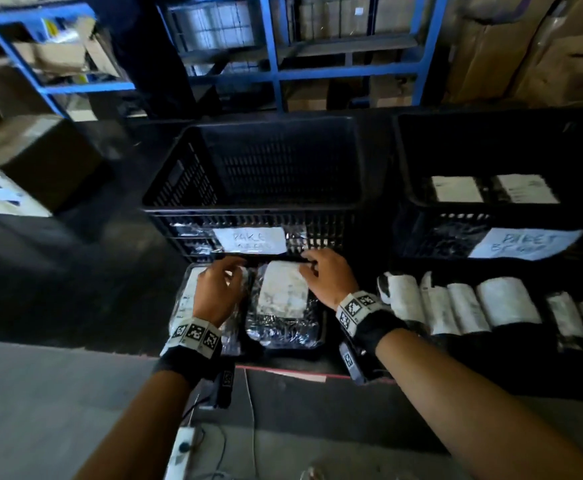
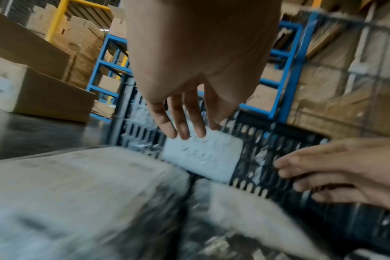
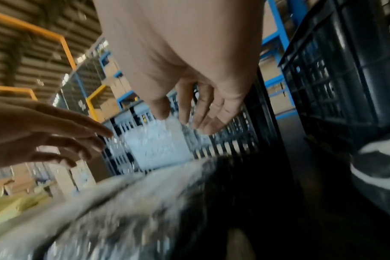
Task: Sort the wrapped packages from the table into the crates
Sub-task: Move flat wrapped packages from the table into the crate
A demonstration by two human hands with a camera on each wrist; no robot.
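Blue shelving backs my dark table, with two black crates at 12 and 2 o'clock. Both grips hover slack-fingered, holding nothing: my left hand above one wrapped package, my right hand at the top edge of another package; more packages line up at 3 o'clock.

The head camera looks steeply down from above, both forearms rising from the bottom of the frame toward the near crate at centre. The left wrist camera sits low and very close, facing forward under the left hand at top centre. The right wrist camera does likewise beneath the right hand. All three share the paper label on the crate's front wall; each wrist view catches the other hand at its edge.
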